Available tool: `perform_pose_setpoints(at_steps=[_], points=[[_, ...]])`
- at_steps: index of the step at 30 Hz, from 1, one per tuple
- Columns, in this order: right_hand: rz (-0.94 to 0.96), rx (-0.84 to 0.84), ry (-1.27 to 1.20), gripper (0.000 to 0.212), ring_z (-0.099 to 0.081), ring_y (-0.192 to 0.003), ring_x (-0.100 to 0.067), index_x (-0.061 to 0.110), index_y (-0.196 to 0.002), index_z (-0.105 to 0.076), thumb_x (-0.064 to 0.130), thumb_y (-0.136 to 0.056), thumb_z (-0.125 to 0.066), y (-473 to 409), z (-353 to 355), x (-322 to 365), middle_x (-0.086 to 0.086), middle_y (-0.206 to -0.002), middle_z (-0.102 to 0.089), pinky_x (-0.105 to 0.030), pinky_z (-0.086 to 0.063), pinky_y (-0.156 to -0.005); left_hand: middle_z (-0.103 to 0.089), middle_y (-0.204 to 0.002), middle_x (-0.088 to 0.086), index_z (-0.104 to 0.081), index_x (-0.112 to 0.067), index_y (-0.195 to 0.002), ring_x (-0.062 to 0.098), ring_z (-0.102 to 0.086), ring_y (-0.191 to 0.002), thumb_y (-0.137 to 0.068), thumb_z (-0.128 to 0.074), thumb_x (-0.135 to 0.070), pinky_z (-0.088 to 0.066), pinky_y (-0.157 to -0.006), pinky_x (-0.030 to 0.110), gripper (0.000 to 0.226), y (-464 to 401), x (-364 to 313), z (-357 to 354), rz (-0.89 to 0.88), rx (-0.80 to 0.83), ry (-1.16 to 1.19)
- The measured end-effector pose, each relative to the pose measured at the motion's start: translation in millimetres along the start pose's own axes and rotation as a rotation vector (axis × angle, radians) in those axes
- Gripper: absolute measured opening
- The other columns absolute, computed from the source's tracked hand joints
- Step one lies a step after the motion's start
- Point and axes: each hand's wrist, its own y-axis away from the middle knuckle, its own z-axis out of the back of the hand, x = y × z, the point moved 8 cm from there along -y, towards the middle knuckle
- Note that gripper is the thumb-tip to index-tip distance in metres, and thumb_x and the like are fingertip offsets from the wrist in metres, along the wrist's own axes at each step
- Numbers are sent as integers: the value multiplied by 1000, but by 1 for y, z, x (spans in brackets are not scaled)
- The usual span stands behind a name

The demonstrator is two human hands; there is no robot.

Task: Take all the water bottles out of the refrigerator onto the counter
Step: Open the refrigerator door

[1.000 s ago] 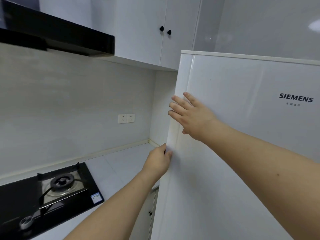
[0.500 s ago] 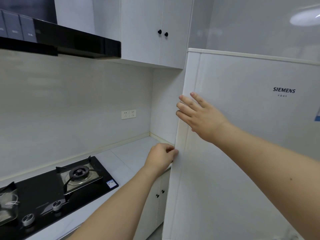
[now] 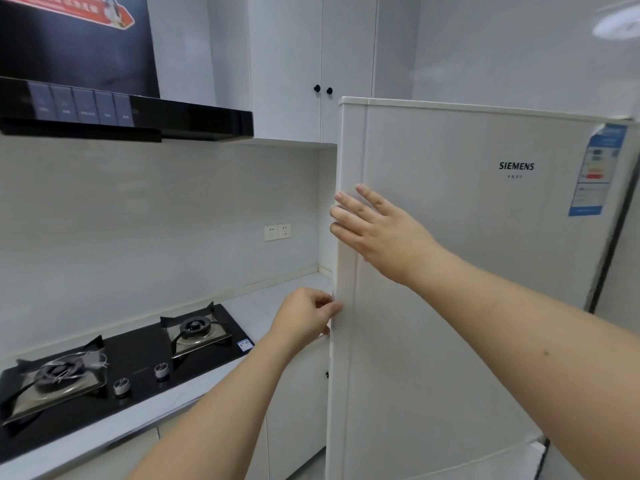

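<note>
Even, bright, soft indoor light fills the kitchen. A blurred white glare patch [image 3: 618, 20] shines on the glossy wall above the refrigerator [image 3: 467, 271]. Shadows are faint under the range hood [image 3: 138, 116], left of the refrigerator. Wide-angle bending curves the refrigerator's edges, and slight motion blur softens details throughout.
</note>
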Motion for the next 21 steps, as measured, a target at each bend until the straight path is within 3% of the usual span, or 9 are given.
perform_pose_setpoints(at_steps=[3,6,11,15,21], points=[[-7,-75,-32,50,-35,-140,-29,14,-134,-54,27,-85,-54,30,28,-7,-6,-142,-47,-47,-14,-119,-65,-65,6,-70,-12,-80,13,-67,-54,-90,-62,-28,-42,-52,19,20,41,-17,-8,20,-32,-6],[-25,-113,-169,56,-34,-140,-32,5,-135,-52,29,-87,-35,68,56,-15,-14,-144,-45,-47,-12,-119,-67,-75,15,-70,-9,-81,17,-68,-56,-89,-62,-27,-47,-55,25,21,83,-35,-20,35,-56,15],[-34,-116,-202,59,-29,-143,-31,3,-141,-44,31,-92,-26,117,86,-29,-15,-149,-39,-46,-10,-119,-62,-66,10,-71,-11,-81,14,-67,-55,-87,-65,-31,-50,-59,29,22,134,-64,-36,25,-50,13],[-56,-133,-195,61,-23,-145,-30,4,-147,-35,34,-95,-27,160,108,-39,-14,-155,-30,-47,-10,-119,-67,-69,12,-73,-13,-83,9,-63,-50,-87,-66,-33,-45,-55,22,21,176,-94,-52,10,-58,-25],[-84,-184,-204,61,-21,-146,-28,3,-149,-28,33,-96,-31,207,129,-53,-13,-157,-24,-45,-13,-119,-70,-65,2,-73,-20,-78,17,-67,-59,-86,-65,-36,-40,-46,17,20,215,-126,-75,-40,-76,-89]])
